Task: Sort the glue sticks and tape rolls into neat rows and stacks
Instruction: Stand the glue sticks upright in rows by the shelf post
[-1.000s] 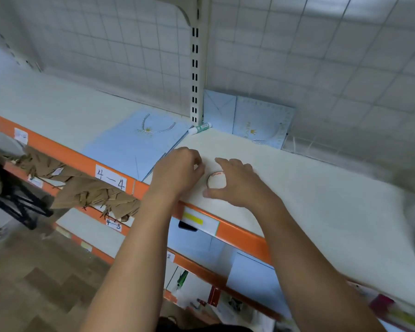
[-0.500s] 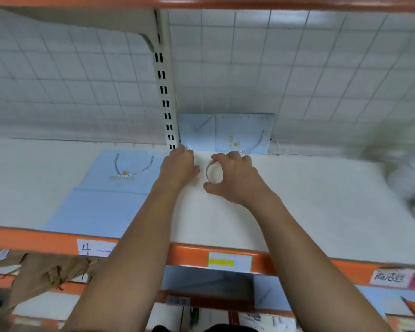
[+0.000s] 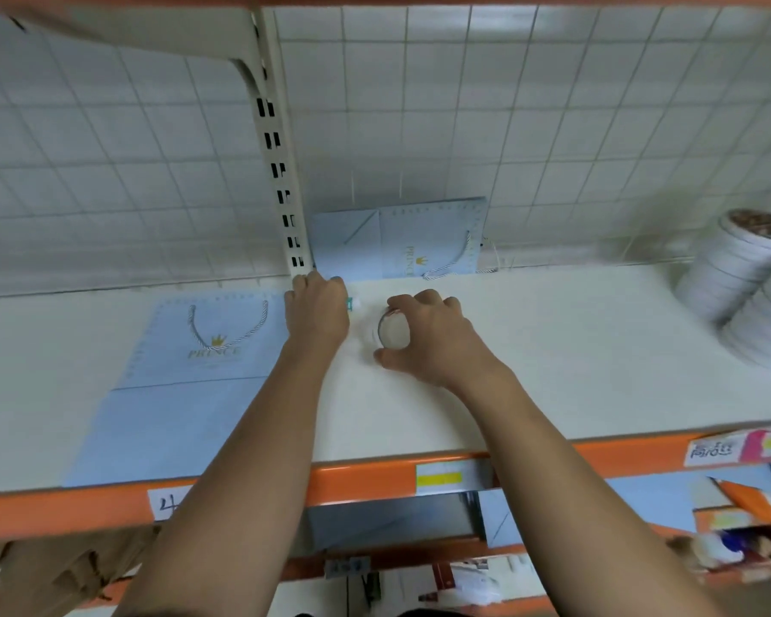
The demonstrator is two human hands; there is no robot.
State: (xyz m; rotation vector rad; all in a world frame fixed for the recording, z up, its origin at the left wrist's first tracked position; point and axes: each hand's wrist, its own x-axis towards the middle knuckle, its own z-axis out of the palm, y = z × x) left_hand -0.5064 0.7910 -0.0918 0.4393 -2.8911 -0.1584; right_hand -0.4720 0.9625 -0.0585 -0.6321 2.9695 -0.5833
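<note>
Head camera, and from where I stand both hands have gone from the front lip of the shelf (image 3: 553,349) to its back. The right hand (image 3: 432,334) has brought the clear tape roll (image 3: 392,330) along, fingers and thumb curled round its rim, roll tipped on edge just above the shelf. The left hand (image 3: 317,311) now covers the glue stick (image 3: 352,303), which lies where it did by the slotted upright (image 3: 281,171); only its green-and-white end pokes out, so whether the fingers have truly closed on it I cannot tell. The stack of tape rolls (image 3: 739,278) sits well apart at the right. I'd judge this as gathering the strays before any row gets built.
</note>
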